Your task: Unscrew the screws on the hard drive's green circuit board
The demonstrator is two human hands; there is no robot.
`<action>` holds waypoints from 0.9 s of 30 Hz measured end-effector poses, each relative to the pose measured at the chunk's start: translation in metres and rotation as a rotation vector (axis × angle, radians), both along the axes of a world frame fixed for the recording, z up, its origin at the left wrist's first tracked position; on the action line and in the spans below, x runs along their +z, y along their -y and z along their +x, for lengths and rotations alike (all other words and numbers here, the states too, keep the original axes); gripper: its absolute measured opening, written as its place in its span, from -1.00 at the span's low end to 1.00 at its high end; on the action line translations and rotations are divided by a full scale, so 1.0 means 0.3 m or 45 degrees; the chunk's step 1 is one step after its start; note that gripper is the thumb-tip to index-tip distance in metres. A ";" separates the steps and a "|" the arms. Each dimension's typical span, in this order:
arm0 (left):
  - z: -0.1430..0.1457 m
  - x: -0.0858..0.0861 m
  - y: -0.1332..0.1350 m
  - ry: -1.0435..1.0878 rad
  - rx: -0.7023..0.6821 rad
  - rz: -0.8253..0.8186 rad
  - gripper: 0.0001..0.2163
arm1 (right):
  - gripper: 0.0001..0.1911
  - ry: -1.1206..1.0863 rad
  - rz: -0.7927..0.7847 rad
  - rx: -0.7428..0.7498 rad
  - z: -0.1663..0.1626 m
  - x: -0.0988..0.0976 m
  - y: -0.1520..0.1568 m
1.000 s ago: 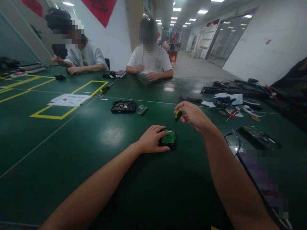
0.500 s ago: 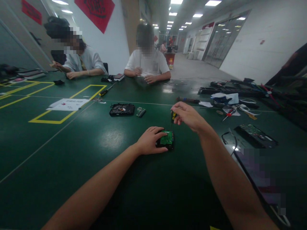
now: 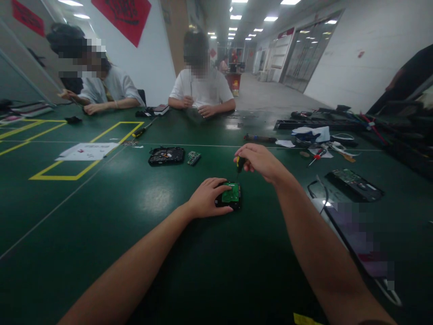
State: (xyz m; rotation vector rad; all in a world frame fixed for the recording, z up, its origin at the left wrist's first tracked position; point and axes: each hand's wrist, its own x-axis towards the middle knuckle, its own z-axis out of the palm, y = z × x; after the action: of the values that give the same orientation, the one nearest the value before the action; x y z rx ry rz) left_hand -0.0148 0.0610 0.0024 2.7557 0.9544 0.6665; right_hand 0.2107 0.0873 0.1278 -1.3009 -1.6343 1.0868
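My left hand (image 3: 210, 198) grips a hard drive (image 3: 237, 201) lying flat on the green table, thumb along its near edge and fingers across its top. A green circuit board (image 3: 231, 193) faces up on the drive. In my right hand (image 3: 259, 161) is a yellow-and-black screwdriver (image 3: 240, 164), held between thumb and fingers, its thin shaft pointing down at the drive's far right corner. Whether the tip touches a screw is too small to tell. Beyond my left hand lie an opened hard drive (image 3: 166, 155) and a small loose circuit board (image 3: 194, 158).
Another drive (image 3: 354, 184) and a tablet-like device (image 3: 355, 239) lie to the right. Farther back are a dark-handled tool (image 3: 260, 138), a red screwdriver (image 3: 316, 157) and gloves (image 3: 311, 134). A paper sheet (image 3: 86, 151) and another screwdriver (image 3: 144, 128) are left. Two people sit across the table.
The whole view has shifted slightly, so things appear farther left. The screwdriver now leans more, its handle tilted to the right. My left hand stays on the hard drive.
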 end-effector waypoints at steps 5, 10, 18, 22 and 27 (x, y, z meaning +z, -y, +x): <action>0.000 0.002 0.001 0.003 0.002 -0.024 -0.33 | -0.87 0.054 0.057 0.057 0.001 0.001 0.004; 0.000 0.005 0.002 0.003 -0.004 -0.027 -0.32 | -0.96 -0.038 -0.027 -0.022 -0.007 -0.005 -0.001; -0.001 0.005 0.001 0.008 -0.004 -0.029 -0.32 | -0.91 -0.058 -0.022 -0.003 -0.008 -0.009 -0.009; 0.000 0.004 0.001 0.016 -0.016 -0.024 -0.32 | -0.86 -0.123 -0.082 0.061 -0.012 -0.004 -0.002; 0.001 0.005 0.002 -0.001 -0.003 -0.020 -0.32 | -0.85 -0.037 -0.020 0.083 -0.003 -0.009 -0.009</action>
State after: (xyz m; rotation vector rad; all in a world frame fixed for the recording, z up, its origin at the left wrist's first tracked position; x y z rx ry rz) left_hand -0.0146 0.0604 0.0038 2.7436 0.9522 0.6548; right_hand 0.2096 0.0902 0.1252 -1.2434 -1.6596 1.1543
